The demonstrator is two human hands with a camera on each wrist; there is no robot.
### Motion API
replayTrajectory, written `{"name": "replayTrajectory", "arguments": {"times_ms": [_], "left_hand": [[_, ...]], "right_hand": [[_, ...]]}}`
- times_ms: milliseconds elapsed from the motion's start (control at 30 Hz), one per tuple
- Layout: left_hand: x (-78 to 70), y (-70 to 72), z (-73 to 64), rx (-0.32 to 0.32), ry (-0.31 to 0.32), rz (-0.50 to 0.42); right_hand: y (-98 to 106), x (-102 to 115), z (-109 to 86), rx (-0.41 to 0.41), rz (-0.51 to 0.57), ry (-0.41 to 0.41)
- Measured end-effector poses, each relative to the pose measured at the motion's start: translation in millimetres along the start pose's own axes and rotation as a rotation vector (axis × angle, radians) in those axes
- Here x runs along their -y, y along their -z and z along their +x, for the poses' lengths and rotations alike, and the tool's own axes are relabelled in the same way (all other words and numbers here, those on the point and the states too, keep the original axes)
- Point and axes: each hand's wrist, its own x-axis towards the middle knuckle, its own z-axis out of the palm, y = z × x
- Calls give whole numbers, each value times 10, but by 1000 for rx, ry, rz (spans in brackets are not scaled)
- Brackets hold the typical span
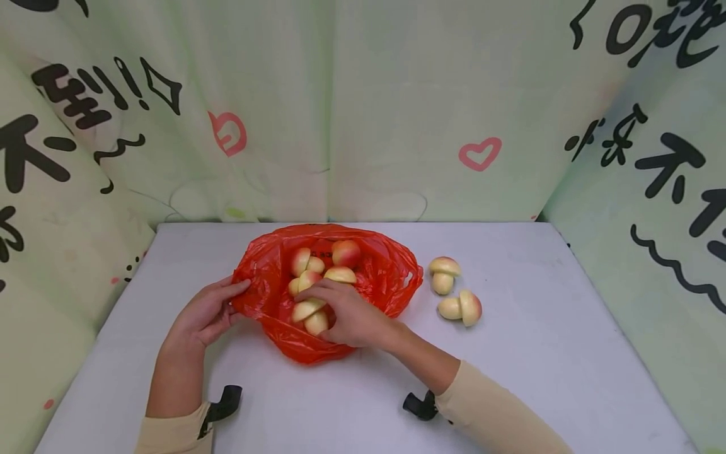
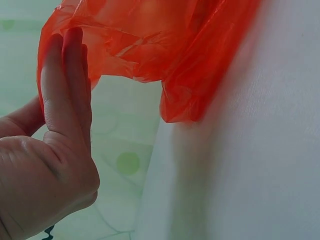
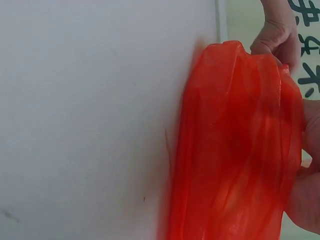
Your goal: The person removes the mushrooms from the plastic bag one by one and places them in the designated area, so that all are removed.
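The left hand [image 1: 208, 310] pinches the left rim of a crinkled red plastic bag [image 1: 306, 353]; inside, the right hand [image 1: 356, 314] grasps 1 cream mushroom-shaped piece [image 1: 307, 310] between thumb and fingers.

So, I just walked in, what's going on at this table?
A person is handling mushroom-shaped pieces and an open red plastic bag. Their left hand holds the bag's rim, while their right hand reaches inside, over a mushroom-shaped piece; whether it grips that piece isn't clear. Several others sit in the bag, and two, an upright one and a sideways one, lie outside on the table, right of it.
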Motion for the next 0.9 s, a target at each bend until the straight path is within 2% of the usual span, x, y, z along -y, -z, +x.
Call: {"name": "replayTrajectory", "arguments": {"times_ms": [367, 733, 900], "left_hand": [[12, 7, 4, 3, 8, -14], [6, 5, -14, 5, 2, -22], [0, 9, -19, 3, 6, -16]], "right_hand": [[126, -44, -43, 4, 77, -55], [349, -85, -169, -79, 82, -50], [423, -126, -240, -105, 83, -22]]}}
